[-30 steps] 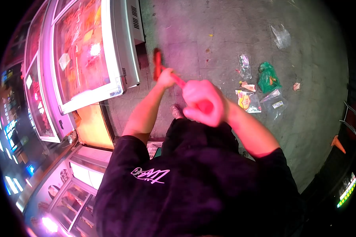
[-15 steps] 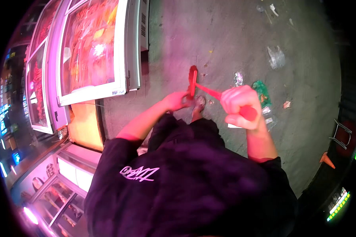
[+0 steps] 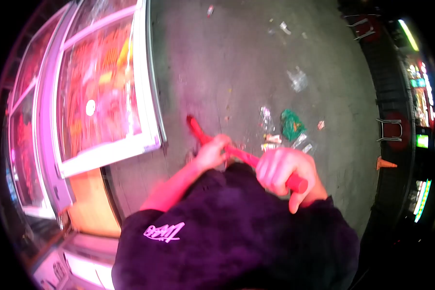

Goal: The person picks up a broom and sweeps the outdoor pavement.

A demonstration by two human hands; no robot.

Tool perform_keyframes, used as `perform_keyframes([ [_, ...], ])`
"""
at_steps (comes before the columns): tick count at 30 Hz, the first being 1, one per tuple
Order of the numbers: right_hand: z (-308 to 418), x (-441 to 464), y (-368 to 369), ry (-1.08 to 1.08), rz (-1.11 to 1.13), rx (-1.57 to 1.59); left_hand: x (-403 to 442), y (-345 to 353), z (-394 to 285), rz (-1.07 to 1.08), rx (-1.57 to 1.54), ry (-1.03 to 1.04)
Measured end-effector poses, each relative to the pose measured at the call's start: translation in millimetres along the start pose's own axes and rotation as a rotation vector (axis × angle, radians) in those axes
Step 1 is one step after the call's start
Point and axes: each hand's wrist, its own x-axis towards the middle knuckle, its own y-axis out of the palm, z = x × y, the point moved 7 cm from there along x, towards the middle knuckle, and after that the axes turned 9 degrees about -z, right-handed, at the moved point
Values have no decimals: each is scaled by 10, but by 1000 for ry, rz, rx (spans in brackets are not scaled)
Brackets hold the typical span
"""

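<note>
A red long-handled broom (image 3: 242, 156) slants across in front of my body, its narrow head pointing up and left over the floor. My right hand (image 3: 285, 171) is wrapped round the handle near its top, and the round handle end sticks out below the fist. Lower on the handle, close to the head, my left hand (image 3: 213, 152) is closed round it. The bristles are too blurred to make out. Ahead of the hands, a crumpled green bag (image 3: 292, 124) and white wrappers (image 3: 271, 141) lie on the grey floor.
On my left stand glass-fronted display cases (image 3: 99, 92) under pink light, above an orange-lit panel (image 3: 93, 200). More litter, including clear plastic (image 3: 297, 79), lies farther out. An orange cone (image 3: 385, 164) and a metal-framed chair (image 3: 390, 129) stand at right.
My left hand has come onto the broom handle. The broom head has swung to the left, and my right hand is lower in view. The view has turned, shifting the surroundings.
</note>
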Motion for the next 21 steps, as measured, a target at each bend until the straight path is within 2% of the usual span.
perform_keyframes([
  [2,74,17,60,-58,-361,-147,-93,304,345,332,39,-384],
  [4,-52,-223,-60,-120,-800,-280,-174,508,732,268,39,-506],
  [6,-406,-350,11,-85,-810,-329,-355,959,1237,402,55,-481],
  [7,-537,-451,0,-111,-819,-349,-206,925,1140,408,71,-452],
  [9,-815,-635,4,54,-863,-559,-90,885,956,640,254,-501],
  [12,-378,-862,-37,51,-1032,-447,141,1233,1011,734,328,-392],
  [14,-333,-1076,47,17,-899,-646,223,1446,1005,749,371,-304],
  [15,-299,-1179,197,18,-840,-671,249,1430,767,756,418,-332],
  [16,-315,-1228,291,20,-788,-688,281,1617,973,564,339,-306],
  [19,-311,-1383,596,-67,-792,-679,538,1635,543,583,359,-253],
  [21,-149,-1472,816,-146,-841,-691,678,1907,288,576,227,264],
])
